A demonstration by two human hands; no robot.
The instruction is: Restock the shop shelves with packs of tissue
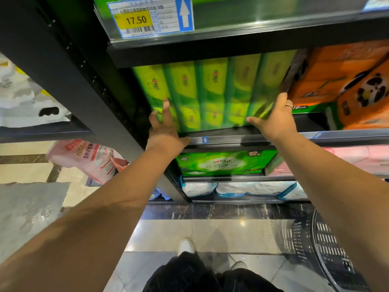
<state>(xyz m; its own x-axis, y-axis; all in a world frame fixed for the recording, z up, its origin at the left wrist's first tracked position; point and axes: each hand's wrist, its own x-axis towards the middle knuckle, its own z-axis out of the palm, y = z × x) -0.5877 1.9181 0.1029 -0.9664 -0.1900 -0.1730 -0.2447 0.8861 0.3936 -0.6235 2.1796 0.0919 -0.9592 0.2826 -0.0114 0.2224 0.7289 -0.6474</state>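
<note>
A large green pack of tissue point(212, 91) stands on the black middle shelf point(231, 140), tilted a little. My left hand point(165, 125) presses flat against its lower left front, fingers spread. My right hand point(275, 114), a ring on one finger, grips its lower right corner and side. An orange panda-print tissue pack point(345, 85) sits just right of it, nearly touching.
A price tag reading 17.50 point(147, 17) hangs on the shelf above. Below are another green pack point(223, 163), pink packs point(362, 159) and white-blue packs point(242, 189). A pink pack point(90, 159) juts out at left. A black wire basket point(328, 249) stands on the tiled floor at right.
</note>
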